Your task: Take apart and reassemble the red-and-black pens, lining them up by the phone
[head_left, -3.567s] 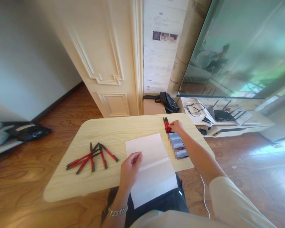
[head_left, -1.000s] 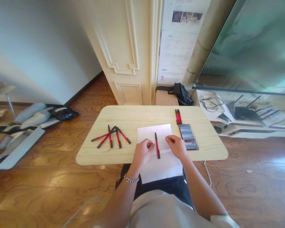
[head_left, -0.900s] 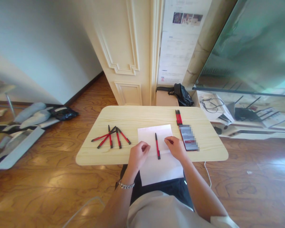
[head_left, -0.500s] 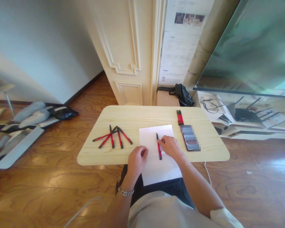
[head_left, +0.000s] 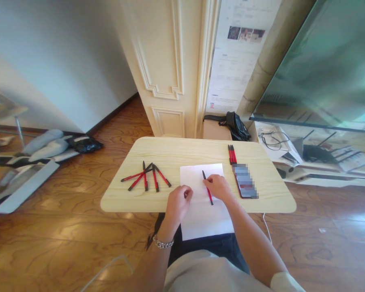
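Pen (head_left: 209, 195) slants more than in the earlier frame, lower end shifted right. Left to right: five pens (head_left: 145, 176) lie fanned and crossed on the desk (head_left: 170, 150). Left hand (head_left: 178, 202) is at the paper's (head_left: 197, 223) left edge, fingers loosely curled, nothing visible in them; can't tell if tips meet. I'd use it to hold the paper flat. The pen is over the paper, between the hands; can't tell if it's lifted. Right hand (head_left: 218, 187) fingers pinch its barrel: keep that light, no dragging the paper. Three pens (head_left: 232, 155) lie side by side above the phone (head_left: 245, 180); keep the forearm clear of both.
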### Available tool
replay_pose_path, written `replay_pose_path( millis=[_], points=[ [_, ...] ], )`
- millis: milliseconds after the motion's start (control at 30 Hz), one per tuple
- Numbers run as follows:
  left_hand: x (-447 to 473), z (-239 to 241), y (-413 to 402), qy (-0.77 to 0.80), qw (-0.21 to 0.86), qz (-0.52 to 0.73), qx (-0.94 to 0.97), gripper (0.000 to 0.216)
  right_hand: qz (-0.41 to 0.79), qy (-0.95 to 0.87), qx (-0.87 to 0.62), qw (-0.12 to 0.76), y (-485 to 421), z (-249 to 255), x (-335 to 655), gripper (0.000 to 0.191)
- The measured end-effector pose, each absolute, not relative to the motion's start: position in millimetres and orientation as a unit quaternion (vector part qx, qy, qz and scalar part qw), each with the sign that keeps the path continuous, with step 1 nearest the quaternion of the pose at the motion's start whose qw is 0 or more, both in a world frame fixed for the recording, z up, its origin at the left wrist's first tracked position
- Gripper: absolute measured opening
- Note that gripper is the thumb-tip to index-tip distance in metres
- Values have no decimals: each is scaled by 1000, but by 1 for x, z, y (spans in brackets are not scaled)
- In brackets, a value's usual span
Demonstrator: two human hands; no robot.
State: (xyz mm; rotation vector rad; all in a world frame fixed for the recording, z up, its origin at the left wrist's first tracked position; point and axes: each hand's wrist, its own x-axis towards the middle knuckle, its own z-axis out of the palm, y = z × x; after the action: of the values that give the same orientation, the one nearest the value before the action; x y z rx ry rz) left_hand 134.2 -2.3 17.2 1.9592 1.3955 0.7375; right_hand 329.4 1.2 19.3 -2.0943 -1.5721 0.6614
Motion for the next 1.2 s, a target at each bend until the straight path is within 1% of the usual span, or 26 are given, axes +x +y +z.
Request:
replay_pose_path(
  millis=[100,167,233,333,400,467,600,733,833,933,1067,1200],
  points=[
    [147,24,-5,494,395,335,698,20,331,-530,-705,335,-3,20,332,34],
    [159,25,-10,474,465,348,662,27,393,-495,-660,407,-7,22,330,34],
    [171,25,-14,450,547,353,611,35,428,-467,-619,464,-11,23,325,33],
    [185,22,-19,410,661,371,508,42,453,-440,-589,504,-17,24,317,33],
    [189,20,-22,402,705,381,443,42,469,-428,-580,510,-19,25,314,33],
    [191,18,-25,405,720,386,410,41,479,-412,-573,523,-17,26,312,33],
    [193,16,-31,408,700,408,420,37,466,-367,-574,565,-10,31,306,38],
    [196,17,-33,406,677,424,445,34,414,-365,-608,570,-5,36,298,41],
    [197,19,-34,419,665,417,456,35,375,-379,-628,567,-5,38,293,42],
    [197,19,-34,415,707,402,408,40,361,-392,-625,571,-5,36,290,43],
    [196,18,-36,362,795,382,301,39,413,-352,-599,589,-6,32,286,41],
    [196,20,-39,318,826,384,264,38,496,-308,-545,601,-9,34,288,41]
  ],
)
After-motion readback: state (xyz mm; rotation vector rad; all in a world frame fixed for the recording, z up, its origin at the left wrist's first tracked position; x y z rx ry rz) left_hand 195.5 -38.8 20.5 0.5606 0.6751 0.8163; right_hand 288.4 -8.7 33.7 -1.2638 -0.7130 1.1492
